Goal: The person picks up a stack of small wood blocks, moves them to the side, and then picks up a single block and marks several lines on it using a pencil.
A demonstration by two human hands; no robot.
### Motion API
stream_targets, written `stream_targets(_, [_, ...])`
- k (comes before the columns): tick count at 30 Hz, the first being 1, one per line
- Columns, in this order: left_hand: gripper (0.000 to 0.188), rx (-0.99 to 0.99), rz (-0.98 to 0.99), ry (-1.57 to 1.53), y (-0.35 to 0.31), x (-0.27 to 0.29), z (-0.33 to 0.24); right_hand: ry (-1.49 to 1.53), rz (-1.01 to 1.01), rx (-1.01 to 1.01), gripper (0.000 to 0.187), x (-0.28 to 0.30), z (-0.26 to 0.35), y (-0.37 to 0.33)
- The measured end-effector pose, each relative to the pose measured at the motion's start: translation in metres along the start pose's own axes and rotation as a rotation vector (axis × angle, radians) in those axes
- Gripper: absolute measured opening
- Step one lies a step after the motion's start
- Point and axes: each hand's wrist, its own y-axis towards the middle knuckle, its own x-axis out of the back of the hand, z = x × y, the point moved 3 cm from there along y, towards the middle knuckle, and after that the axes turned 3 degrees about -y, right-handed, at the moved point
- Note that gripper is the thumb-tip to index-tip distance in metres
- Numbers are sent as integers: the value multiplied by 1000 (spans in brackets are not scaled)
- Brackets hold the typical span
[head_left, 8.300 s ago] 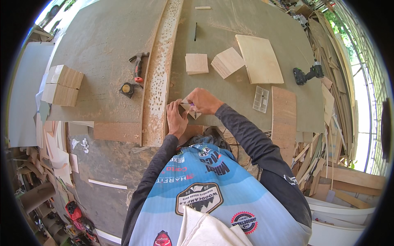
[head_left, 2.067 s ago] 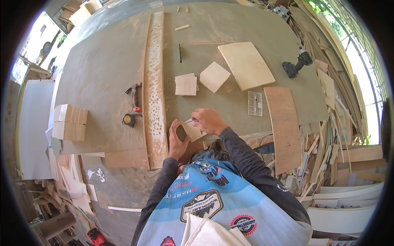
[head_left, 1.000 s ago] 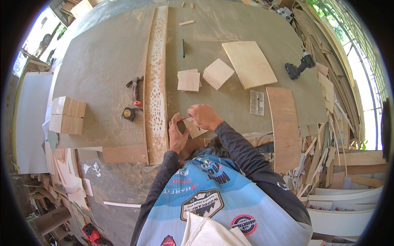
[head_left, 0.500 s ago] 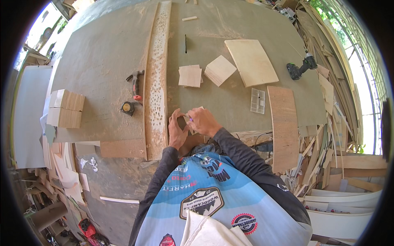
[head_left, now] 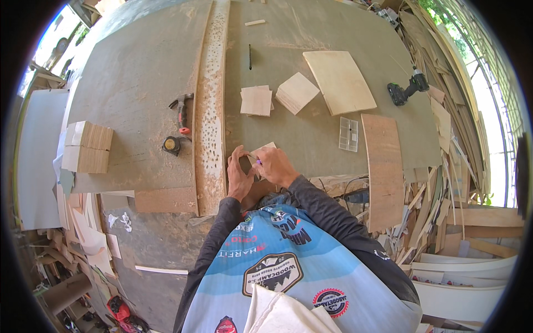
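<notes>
Across this dusty grey-green workbench (head_left: 311, 139), the right hand (head_left: 277, 166) is pinching a small purple-marked tool (head_left: 259, 162), a pale flat wooden piece (head_left: 267, 146) half-hidden beneath that grip; the left hand (head_left: 239, 175) curls alongside, hold unclear. Steady wood, light pressure should serve best!

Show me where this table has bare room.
Most room: the left side of the table, between the hammer and the far-left block stack, bar some dust. A smaller patch lies between the right hand and the plastic case. Crowded: around the left hand, beside the speckled strip.
</notes>
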Motion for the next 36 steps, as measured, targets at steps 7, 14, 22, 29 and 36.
stream_targets(7, [79, 12, -9, -24, 1, 0, -2, 1, 3, -11, 22, 0, 0, 0])
stream_targets(14, [79, 20, -7, -17, 1, 0, -4, -20, 18, 12, 20, -2, -5, 2])
stream_targets(22, [83, 29, 13, -45, 1, -2, 0, -261, 115, 157, 9, 13, -21, 48])
stream_targets(29, [86, 51, -1, -71, 1, -3, 2, -368, 325, 277, 4, 25, -26, 101])
stream_targets(36, [86, 59, -4, -57, 1, -2, -2, -344, 320, 323, 4, 23, -33, 105])
